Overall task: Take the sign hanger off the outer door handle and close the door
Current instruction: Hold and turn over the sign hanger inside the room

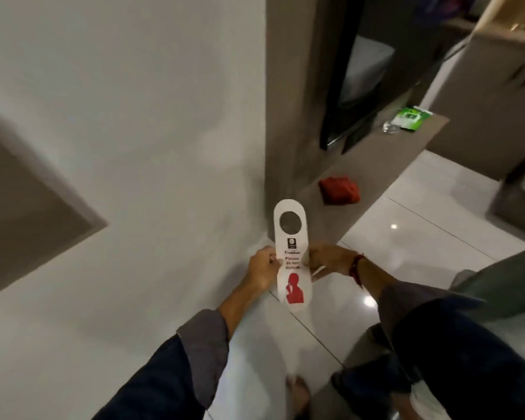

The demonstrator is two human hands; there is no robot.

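A white sign hanger [291,237] with a round hole at its top and a red figure near its bottom is held upright in front of me, over the tiled floor. My left hand [262,268] pinches its left edge at mid-height. My right hand [328,260], with a red thread on the wrist, pinches the right edge opposite. No door or door handle shows in this view.
A white wall [128,147] fills the left, with a brown panel [28,213] at its edge. A low brown shelf [373,168] along the wall carries a red cloth [339,190], a glass [390,126], a green packet [411,116] and a dark screen [352,86]. Glossy floor tiles [422,228] lie to the right.
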